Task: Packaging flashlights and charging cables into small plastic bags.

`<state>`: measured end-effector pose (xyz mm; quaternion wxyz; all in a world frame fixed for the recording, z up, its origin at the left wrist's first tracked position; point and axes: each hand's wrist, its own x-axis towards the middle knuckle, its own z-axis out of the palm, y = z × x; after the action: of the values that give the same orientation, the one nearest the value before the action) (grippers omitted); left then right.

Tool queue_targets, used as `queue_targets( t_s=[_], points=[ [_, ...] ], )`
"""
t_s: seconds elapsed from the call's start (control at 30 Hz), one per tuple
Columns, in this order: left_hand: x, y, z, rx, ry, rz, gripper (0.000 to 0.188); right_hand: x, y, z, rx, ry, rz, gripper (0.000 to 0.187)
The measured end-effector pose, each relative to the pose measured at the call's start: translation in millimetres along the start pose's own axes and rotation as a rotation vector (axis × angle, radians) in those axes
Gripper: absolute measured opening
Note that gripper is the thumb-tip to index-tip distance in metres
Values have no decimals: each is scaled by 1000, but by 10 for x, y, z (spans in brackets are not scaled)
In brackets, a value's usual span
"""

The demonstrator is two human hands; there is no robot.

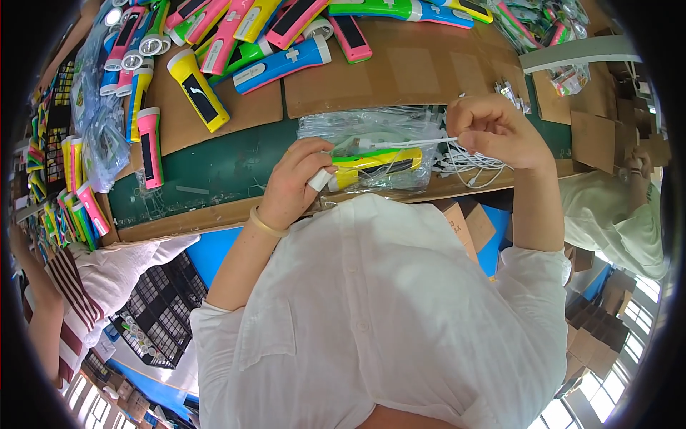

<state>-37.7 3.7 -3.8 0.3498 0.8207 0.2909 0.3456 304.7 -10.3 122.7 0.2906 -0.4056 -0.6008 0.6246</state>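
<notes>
My left hand (296, 171) is closed around the white end of a yellow and green flashlight (379, 166), which has a dark panel along its side. The flashlight lies across the near part of the table, close to my shirt. Above it, my right hand (500, 129) pinches a thin white charging cable (421, 143) that stretches left over the flashlight. Several more white cables (475, 168) lie in a loose pile below my right hand. Clear plastic bags (329, 125) are layered behind the flashlight; whether it is inside one, I cannot tell.
Flashlights in pink, yellow, blue and green (286, 64) are heaped along the far cardboard (400, 71). A pink one (150, 146) and plastic wrapping (96, 107) are at the left. Other people's arms show at both sides. A grey metal bar (579, 52) crosses the far right.
</notes>
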Motion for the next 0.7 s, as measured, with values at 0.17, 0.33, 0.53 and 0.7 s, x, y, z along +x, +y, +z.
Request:
queue_targets(
  t_s=[0.17, 0.33, 0.53, 0.7],
  points=[
    [-14, 0, 3, -3, 3, 10, 19, 164, 295, 84, -211, 0, 279, 15],
    [-112, 103, 32, -265, 187, -489, 22, 333, 223, 314, -744, -85, 266, 12],
    [-145, 180, -26, -104, 143, -470, 15, 684, 479, 709, -1088, -148, 74, 13],
    [-137, 264, -25, -41, 230, -319, 13, 881, 424, 904, -433, -150, 119, 15]
  ],
)
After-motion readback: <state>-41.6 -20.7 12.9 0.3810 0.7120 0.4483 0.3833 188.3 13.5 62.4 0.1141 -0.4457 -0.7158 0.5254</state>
